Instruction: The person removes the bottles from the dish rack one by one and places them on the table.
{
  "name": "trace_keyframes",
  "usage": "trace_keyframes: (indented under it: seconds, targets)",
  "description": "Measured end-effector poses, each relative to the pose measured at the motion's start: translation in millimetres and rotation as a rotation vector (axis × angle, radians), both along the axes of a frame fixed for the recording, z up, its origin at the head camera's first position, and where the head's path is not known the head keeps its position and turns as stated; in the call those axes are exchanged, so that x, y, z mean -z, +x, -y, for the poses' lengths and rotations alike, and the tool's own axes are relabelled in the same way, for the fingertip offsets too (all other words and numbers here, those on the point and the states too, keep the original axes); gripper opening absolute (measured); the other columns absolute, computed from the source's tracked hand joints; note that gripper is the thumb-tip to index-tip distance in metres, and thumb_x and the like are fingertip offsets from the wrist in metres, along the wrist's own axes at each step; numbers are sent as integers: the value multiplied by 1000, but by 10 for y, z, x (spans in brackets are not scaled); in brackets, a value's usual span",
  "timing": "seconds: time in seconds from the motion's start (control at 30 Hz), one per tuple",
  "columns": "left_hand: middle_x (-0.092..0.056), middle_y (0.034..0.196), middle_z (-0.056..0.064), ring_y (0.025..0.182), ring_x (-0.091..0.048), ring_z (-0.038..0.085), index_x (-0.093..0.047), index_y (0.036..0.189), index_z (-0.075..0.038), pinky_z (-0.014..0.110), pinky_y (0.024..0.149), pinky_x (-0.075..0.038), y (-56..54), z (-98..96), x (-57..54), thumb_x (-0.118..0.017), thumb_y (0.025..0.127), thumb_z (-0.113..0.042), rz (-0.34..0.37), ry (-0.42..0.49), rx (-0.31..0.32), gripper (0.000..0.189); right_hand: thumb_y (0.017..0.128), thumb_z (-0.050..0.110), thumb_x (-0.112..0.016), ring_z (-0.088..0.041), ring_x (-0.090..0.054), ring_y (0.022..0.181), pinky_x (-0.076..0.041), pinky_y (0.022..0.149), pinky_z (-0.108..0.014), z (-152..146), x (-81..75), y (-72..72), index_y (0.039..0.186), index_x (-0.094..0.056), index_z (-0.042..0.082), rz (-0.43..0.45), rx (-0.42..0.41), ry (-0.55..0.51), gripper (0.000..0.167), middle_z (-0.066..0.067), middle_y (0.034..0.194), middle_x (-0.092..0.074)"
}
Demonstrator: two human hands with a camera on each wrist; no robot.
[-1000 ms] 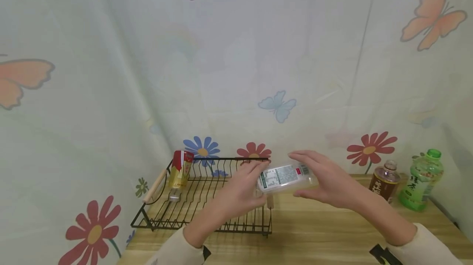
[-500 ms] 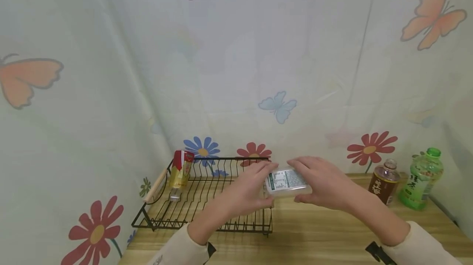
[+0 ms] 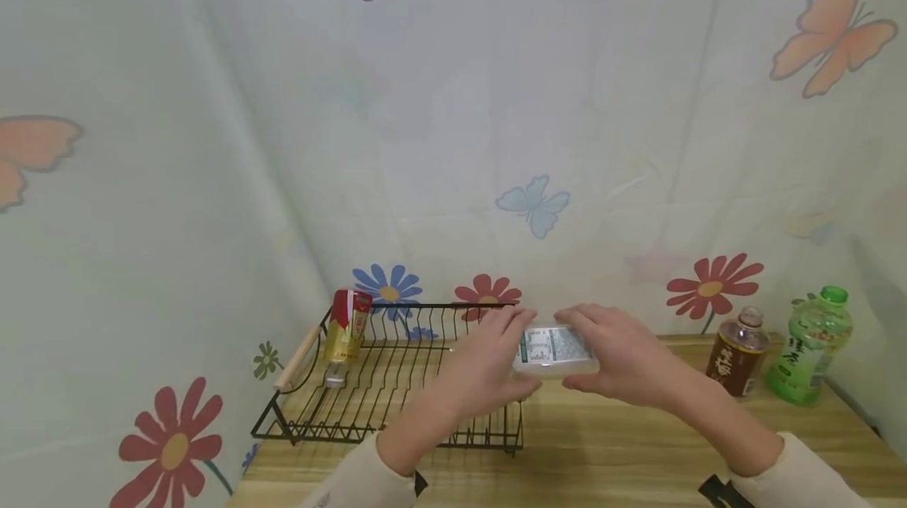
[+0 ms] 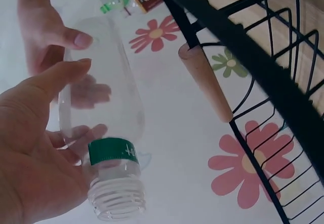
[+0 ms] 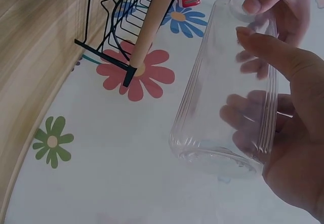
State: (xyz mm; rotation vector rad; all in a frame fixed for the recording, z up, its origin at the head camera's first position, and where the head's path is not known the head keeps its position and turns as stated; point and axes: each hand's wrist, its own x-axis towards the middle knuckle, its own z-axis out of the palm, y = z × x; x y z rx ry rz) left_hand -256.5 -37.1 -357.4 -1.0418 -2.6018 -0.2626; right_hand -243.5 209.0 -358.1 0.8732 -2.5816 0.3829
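Both hands hold a clear plastic bottle [image 3: 556, 346] on its side, above the table at the right end of the rack. My left hand [image 3: 485, 366] is curled round its neck end. Round the other end, by the base, my right hand [image 3: 627, 354] has its fingers and thumb. In the head view a printed white-and-green label faces up between the hands. The left wrist view shows the bottle's threaded mouth [image 4: 117, 198] uncapped, with a green band [image 4: 112, 151] below it. Toward the right wrist camera points the bottle's base [image 5: 217, 158].
A black wire rack [image 3: 397, 382] with wooden handles stands at left on the wooden table [image 3: 602, 453]. Inside it leans a red-and-gold container [image 3: 347, 327] with a clear lower end. A brown-labelled bottle [image 3: 737, 354] and a green bottle [image 3: 811, 346] stand at right, before a patterned curtain [image 3: 439, 138].
My right hand has slid left along the bottle, covering more of the label. My left hand and the bottle's neck end have shifted slightly right, and the bottle lies more level.
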Motion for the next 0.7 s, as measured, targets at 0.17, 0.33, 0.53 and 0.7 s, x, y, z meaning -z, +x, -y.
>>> trace_keyframes:
  seconds: [0.17, 0.33, 0.53, 0.7]
  targets:
    - [-53, 151, 0, 135, -50, 20, -49, 154, -14, 35, 106, -53, -22, -50, 66, -92, 82, -38, -2, 33, -9, 88, 73, 37, -100, -33, -66, 116, -56, 98, -55, 19, 67, 4, 141, -61, 3, -66, -15, 15, 85, -13, 135, -67]
    - [-56, 147, 0, 133, -52, 19, -52, 151, -13, 33, 108, -51, -21, -80, 87, -95, 80, -34, -31, 35, 13, 86, 70, 37, -101, -33, -65, 117, -54, 101, -57, 21, 133, 10, 140, -61, 1, -109, -17, 14, 88, -12, 133, -67]
    - [-57, 145, 0, 132, -52, 19, -54, 150, -12, 32, 107, -51, -13, -82, 94, -94, 81, -34, -39, 33, 28, 83, 70, 40, -101, -32, -65, 116, -55, 99, -57, 35, 186, 15, 140, -60, 2, -124, 8, 30, 90, -12, 133, -67]
    - [-56, 145, 0, 133, -52, 19, -53, 151, -13, 32, 107, -51, -22, -77, 92, -94, 81, -35, -24, 24, 37, 84, 70, 41, -101, -32, -66, 115, -55, 98, -57, 37, 198, 39, 143, -58, 3, -131, 21, 40, 93, -13, 134, -66]
